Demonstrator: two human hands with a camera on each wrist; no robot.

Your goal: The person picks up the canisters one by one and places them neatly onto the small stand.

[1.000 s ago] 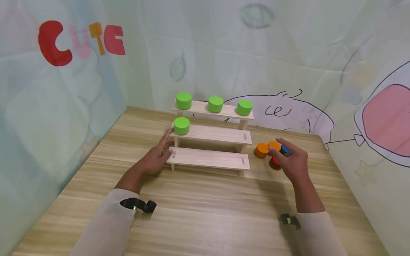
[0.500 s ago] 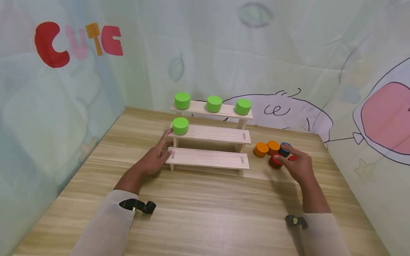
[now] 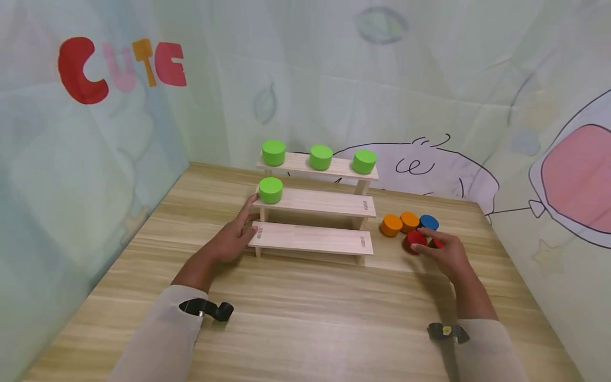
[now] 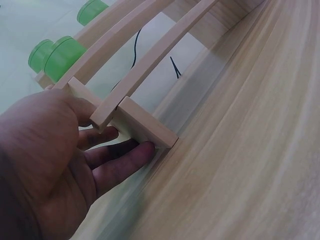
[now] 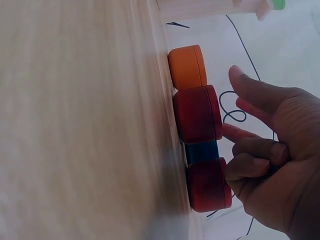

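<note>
A three-step wooden shelf (image 3: 312, 237) stands on the table. Three green cylinders (image 3: 321, 157) sit on its top step and one green cylinder (image 3: 270, 189) on the left of the middle step. My left hand (image 3: 243, 225) rests against the shelf's left end, and its straight fingers (image 4: 120, 160) touch the side leg (image 4: 145, 127). To the right of the shelf lie two orange cylinders (image 3: 391, 225), a blue one (image 3: 428, 222) and two red ones (image 3: 415, 239). My right hand (image 3: 439, 249) is over the red pair. One finger touches the top of a red cylinder (image 5: 197, 114), the thumb stands apart, and the curled fingers lie against the other red cylinder (image 5: 206, 184).
Printed fabric walls close in the wooden table (image 3: 305, 318) at the left, back and right. The orange cylinder (image 5: 186, 66) and blue cylinder (image 5: 201, 151) sit tight against the red ones. Black wrist straps (image 3: 210, 308) show on both sleeves.
My right hand has drawn back from above the orange and blue cylinders and come down onto the red ones. The left hand has stayed at the shelf's end.
</note>
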